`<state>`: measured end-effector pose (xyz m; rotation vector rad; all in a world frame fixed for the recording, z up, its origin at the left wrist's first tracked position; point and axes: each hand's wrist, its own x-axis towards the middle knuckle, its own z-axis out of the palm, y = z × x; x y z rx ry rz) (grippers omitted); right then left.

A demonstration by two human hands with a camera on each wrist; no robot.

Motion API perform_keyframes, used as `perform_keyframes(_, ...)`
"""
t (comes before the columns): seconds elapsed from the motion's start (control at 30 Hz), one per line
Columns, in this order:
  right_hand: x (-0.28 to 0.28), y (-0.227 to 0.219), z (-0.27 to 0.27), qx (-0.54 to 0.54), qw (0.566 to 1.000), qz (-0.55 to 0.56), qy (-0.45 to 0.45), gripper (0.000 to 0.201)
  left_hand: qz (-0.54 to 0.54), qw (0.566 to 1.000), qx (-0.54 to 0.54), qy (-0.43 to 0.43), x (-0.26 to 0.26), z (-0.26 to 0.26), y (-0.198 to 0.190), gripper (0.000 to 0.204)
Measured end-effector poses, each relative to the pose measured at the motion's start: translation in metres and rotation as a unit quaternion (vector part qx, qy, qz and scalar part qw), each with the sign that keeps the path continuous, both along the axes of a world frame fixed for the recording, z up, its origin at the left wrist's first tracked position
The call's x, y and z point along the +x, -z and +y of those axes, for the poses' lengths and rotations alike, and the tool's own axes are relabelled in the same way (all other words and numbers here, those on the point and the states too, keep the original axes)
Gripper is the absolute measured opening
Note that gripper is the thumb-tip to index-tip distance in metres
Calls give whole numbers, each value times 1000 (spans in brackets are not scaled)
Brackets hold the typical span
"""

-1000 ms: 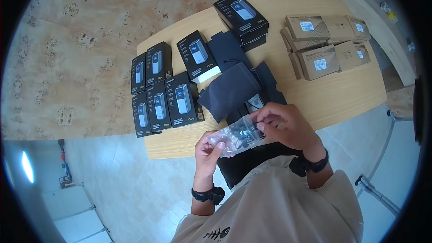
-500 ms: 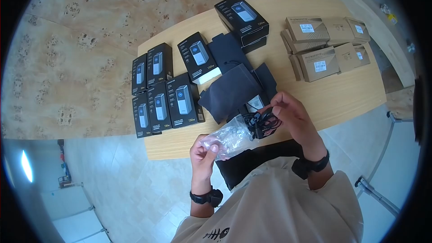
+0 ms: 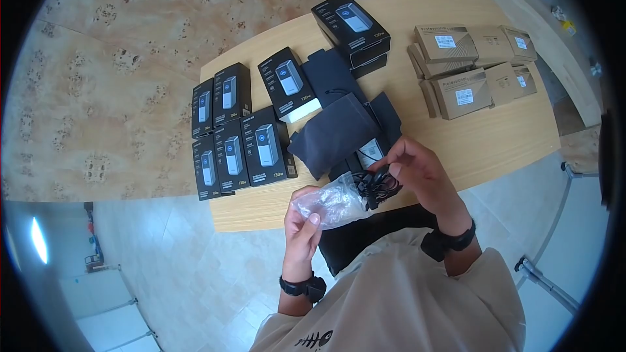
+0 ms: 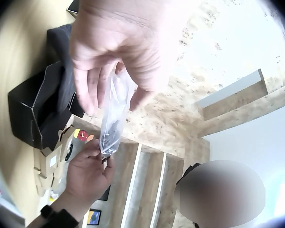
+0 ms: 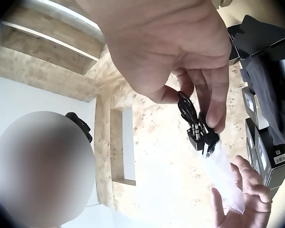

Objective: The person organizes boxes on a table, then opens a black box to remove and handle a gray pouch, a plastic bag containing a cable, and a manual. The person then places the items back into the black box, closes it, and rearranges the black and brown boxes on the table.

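The table (image 3: 482,143) is of light wood with a curved edge, and pale tiles (image 3: 169,254) lie below it. Behind it there is a surface (image 3: 124,58) with brown knots. On the table, black boxes (image 3: 266,146) marked 130W stand at the left and the back, and brown cartons (image 3: 464,91) with white labels lie at the right. In the middle, a dark cloth pouch (image 3: 334,132) rests over an open black box (image 3: 385,116).

The bag (image 3: 331,205) is in the air at the near edge of the table, in front of the pouch. It is of clear plastic, wrinkled and shiny, and looks thin from the side. Black cables (image 3: 377,188) come out at its right end. They are wound in tight loops, and between them small silver plugs (image 5: 196,130) can be seen.

The left hand (image 3: 302,228) holds the left end of the bag between the thumb and the bent fingers. The right hand (image 3: 422,173) pinches the cables with the thumb and fingertips; how its smaller fingers lie, one cannot tell exactly. Each wrist wears a black band (image 3: 303,288).
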<state>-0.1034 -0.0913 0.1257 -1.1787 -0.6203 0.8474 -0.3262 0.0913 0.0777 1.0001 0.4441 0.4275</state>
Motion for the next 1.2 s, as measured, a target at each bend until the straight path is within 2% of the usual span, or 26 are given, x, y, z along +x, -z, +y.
perform_keyframes(0.13,-2,0,2,-3,1000,-17,3,8,2,1000,-24,-12,2,-4,-4,63)
perform_keyframes(0.23,-2,-1,2,-1,1000,-22,-6,8,-36,996,-82,23,-7,0,3,62)
perform_keyframes(0.3,-2,1,2,-4,1000,-31,-3,7,-62,983,-151,80,-15,8,9,72)
perform_keyframes(0.33,-2,2,2,-3,1000,-31,-3,7,-43,988,-123,79,-19,8,10,82)
perform_keyframes(0.37,-2,4,1,0,999,-36,-7,7,-43,988,-123,79,-20,9,12,82)
perform_keyframes(0.43,-1,3,0,2,999,-42,-10,7,-144,941,-280,123,-18,8,12,88)
perform_keyframes(0.47,-1,1,0,-4,999,-37,-23,7,-182,930,-259,186,-13,10,11,91)
perform_keyframes(0.6,-1,-1,-2,-18,998,-25,-63,6,-107,928,-263,243,-10,19,0,76)
perform_keyframes(0.67,-4,0,-1,-17,997,-18,-70,5,32,961,-54,269,-5,20,-13,51)
perform_keyframes(0.7,-5,-1,-1,-16,997,-12,-77,5,32,961,-55,269,-1,17,-17,51)
perform_keyframes(0.77,-6,-3,-1,-42,995,-28,-82,4,37,965,61,251,7,9,-25,32)
perform_keyframes(0.8,-7,-4,0,-67,993,-44,-87,4,37,965,60,251,10,6,-28,32)
perform_keyframes(0.87,-8,-4,1,-78,992,-50,-91,5,130,946,129,267,13,2,-34,29)
perform_keyframes(1.03,-7,-2,3,-112,985,-84,-97,6,124,953,146,234,17,-5,-29,28)
perform_keyframes(1.1,-10,2,5,-80,989,-110,-53,12,118,954,157,225,17,-7,-26,27)
perform_keyframes(1.2,-10,-1,7,-106,981,-155,-51,13,105,955,191,199,19,-10,-24,26)
